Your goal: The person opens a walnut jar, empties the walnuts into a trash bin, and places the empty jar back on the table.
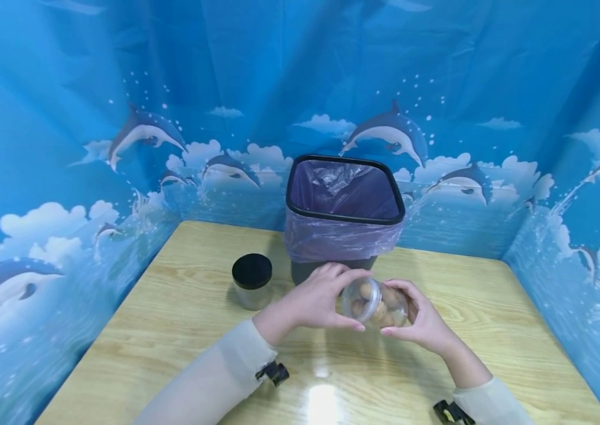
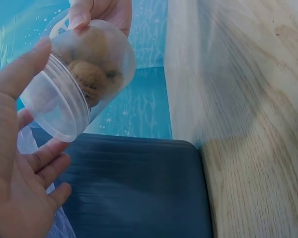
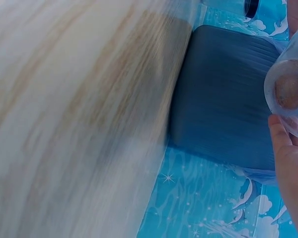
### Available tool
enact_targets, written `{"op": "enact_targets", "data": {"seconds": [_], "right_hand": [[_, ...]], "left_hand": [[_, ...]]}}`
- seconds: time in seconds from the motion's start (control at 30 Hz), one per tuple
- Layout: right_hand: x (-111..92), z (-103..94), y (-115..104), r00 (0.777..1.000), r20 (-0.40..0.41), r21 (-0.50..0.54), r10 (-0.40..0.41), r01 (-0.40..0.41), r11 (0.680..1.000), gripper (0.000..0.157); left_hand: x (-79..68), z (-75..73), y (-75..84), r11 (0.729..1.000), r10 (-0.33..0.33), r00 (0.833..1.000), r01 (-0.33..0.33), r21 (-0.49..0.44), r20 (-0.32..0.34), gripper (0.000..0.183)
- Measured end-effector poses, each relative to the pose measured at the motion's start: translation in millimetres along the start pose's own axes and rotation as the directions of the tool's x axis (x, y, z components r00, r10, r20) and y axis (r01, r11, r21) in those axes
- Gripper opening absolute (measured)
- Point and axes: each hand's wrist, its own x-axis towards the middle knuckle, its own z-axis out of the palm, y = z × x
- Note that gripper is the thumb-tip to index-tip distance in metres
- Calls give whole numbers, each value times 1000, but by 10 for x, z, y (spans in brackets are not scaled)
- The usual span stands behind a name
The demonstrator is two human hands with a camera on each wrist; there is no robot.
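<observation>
A clear plastic jar point(image 1: 391, 317) with several brown, wrinkled walnuts point(image 2: 89, 82) in it is held tilted above the table, its ridged rim towards the left. My right hand point(image 1: 427, 321) grips the base end, thumb and fingers on opposite sides. At the rim end, my left hand point(image 1: 321, 298) spans the jar with thumb and index finger; its other fingers spread loosely below in the left wrist view. Whether a clear cover closes the mouth I cannot tell. In the right wrist view the jar and my right hand point(image 3: 290, 163) are partly cut off.
Just behind the hands stands a dark bin point(image 1: 300, 270) with a black rim and a purple bag liner point(image 1: 342, 236). Left of it, a clear jar with a black lid point(image 1: 252, 271) stands on the wooden table point(image 1: 183, 330). A blue dolphin-print curtain point(image 1: 257, 77) surrounds the table.
</observation>
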Motion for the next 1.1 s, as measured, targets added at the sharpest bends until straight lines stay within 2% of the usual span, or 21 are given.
{"op": "enact_targets", "data": {"seconds": [0.27,0.5,0.63,0.9,1.1], "right_hand": [[-9,-5,-21,1000,-4,-2,5,-5,1000,83],[-4,-5,-12,1000,-2,2,14,-14,1000,83],[-6,-3,-16,999,0,8,34,-34,999,83],[-7,-1,-6,1000,-1,4,13,-13,1000,83],[-7,2,-19,1000,-9,-8,20,-20,1000,83]], "left_hand": [[21,35,35,997,-66,997,68,42,-43,92],[35,59,66,989,-140,989,142,45,-49,85],[36,68,95,982,-185,981,187,34,-55,83],[48,80,156,959,-269,962,272,76,-45,84],[36,85,203,943,-323,945,326,71,-46,85]]}}
